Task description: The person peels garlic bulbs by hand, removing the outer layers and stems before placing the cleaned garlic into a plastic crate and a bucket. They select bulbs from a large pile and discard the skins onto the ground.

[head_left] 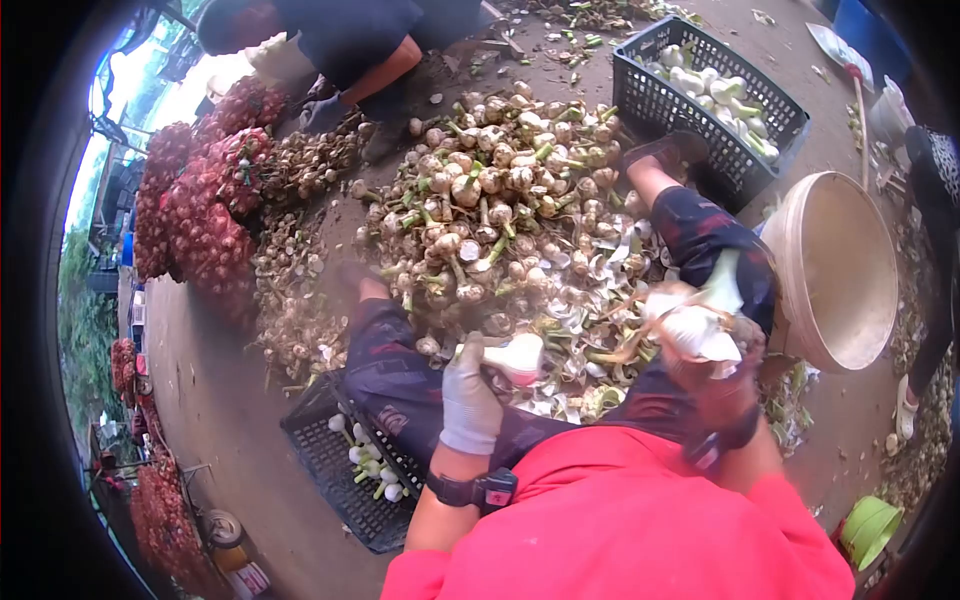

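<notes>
My left hand, in a grey glove, grips a peeled white garlic bulb low over my lap. My right hand, in a dark reddish glove, holds another garlic bulb with its green stalk and dry roots sticking out; this hand is blurred. Both hands hover above a scatter of garlic skins between my legs. Just beyond lies a big heap of unpeeled garlic on the ground.
A black crate with cleaned garlic stands far right; another black crate sits by my left leg. A beige basin lies tilted on the right. Red net sacks pile up at left. Another person crouches beyond the heap.
</notes>
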Action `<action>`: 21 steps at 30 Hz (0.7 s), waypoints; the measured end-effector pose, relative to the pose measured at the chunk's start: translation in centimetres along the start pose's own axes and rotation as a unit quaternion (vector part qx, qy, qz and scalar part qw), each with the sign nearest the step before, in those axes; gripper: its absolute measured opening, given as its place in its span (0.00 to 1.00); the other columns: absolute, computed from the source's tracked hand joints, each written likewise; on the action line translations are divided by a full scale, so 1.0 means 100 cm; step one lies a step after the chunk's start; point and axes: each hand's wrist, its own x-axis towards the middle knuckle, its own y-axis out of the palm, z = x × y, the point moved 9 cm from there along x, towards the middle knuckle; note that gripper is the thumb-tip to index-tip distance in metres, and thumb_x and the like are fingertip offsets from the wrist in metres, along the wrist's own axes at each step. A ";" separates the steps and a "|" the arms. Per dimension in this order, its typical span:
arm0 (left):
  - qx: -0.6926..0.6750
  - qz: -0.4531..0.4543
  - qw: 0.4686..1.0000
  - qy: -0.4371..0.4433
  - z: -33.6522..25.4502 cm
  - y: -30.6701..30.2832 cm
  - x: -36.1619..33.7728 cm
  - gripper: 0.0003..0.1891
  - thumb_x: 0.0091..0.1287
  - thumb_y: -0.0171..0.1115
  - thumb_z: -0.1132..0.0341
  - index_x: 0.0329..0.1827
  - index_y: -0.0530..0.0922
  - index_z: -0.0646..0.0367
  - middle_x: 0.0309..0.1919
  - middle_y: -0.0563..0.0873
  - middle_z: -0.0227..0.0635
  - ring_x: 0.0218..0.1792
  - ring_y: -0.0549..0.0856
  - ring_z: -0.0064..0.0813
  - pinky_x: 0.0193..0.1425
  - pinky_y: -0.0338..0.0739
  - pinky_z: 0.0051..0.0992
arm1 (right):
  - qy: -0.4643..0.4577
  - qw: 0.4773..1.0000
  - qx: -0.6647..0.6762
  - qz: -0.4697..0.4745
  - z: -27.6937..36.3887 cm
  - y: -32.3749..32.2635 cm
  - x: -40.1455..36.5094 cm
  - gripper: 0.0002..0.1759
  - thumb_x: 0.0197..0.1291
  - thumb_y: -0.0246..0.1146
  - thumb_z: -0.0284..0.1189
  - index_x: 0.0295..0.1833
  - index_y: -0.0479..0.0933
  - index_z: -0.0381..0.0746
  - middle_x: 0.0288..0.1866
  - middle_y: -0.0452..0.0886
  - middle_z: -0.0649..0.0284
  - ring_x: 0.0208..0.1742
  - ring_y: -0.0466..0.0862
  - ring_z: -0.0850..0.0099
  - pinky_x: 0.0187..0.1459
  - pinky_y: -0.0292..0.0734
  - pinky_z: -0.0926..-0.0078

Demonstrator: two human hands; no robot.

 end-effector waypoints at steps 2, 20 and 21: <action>0.105 -0.007 0.992 0.071 -0.022 -0.007 0.000 0.13 0.71 0.51 0.60 0.36 0.78 0.59 0.20 0.78 0.25 0.18 0.73 0.13 0.20 0.64 0.13 | 0.077 0.843 -0.529 -0.055 0.015 -0.012 0.002 0.23 0.51 0.63 0.28 0.52 0.70 0.30 0.42 0.81 0.47 0.40 0.84 0.58 0.40 0.79 0.68; 0.519 0.180 0.669 0.501 -0.047 0.080 -0.074 0.11 0.49 0.64 0.78 0.34 0.75 0.58 0.29 0.77 0.41 0.28 0.78 0.40 0.31 0.74 0.32 | -0.068 0.473 -0.873 0.101 -0.078 0.042 0.033 0.08 0.48 0.61 0.34 0.30 0.78 0.40 0.23 0.81 0.54 0.28 0.84 0.57 0.29 0.78 0.61; 0.520 0.177 0.668 0.501 -0.052 0.076 -0.079 0.11 0.49 0.64 0.78 0.34 0.75 0.58 0.29 0.77 0.41 0.28 0.78 0.40 0.31 0.74 0.32 | -0.057 0.478 -0.874 0.067 -0.070 0.035 0.038 0.09 0.49 0.61 0.35 0.31 0.79 0.41 0.24 0.81 0.53 0.30 0.84 0.56 0.31 0.78 0.60</action>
